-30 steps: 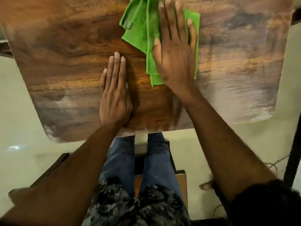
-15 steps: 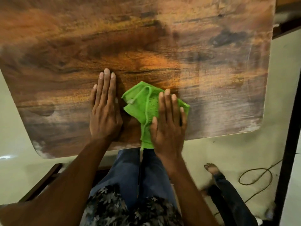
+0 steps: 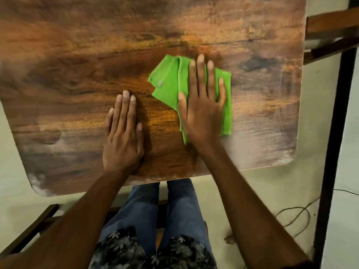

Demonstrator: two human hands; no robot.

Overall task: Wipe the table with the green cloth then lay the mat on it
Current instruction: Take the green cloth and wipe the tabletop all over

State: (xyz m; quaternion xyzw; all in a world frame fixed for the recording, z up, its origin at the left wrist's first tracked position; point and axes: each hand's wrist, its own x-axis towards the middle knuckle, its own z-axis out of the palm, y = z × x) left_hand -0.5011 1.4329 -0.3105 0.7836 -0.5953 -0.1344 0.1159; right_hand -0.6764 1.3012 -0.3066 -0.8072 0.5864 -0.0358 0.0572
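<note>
Here, a folded bright-green cloth [image 3: 167, 84] is pressed flat by the right hand [image 3: 202, 111], fingers straight, onto the brown wood-grain bench [image 3: 77, 55]; left of the cloth, the left hand [image 3: 122, 136] is laid flat.

Worktop [image 3: 77, 65]: brown wood-grain pattern with dark streaks and pale whitish smears near its edges. Cloth [image 3: 167, 82]: bright green. Trousers [image 3: 143, 210]: blue denim. Garment [image 3: 136, 251]: dark with grey leaf print. Floor [image 3: 252, 183]: pale cream. Cable [image 3: 299, 216]: dark
</note>
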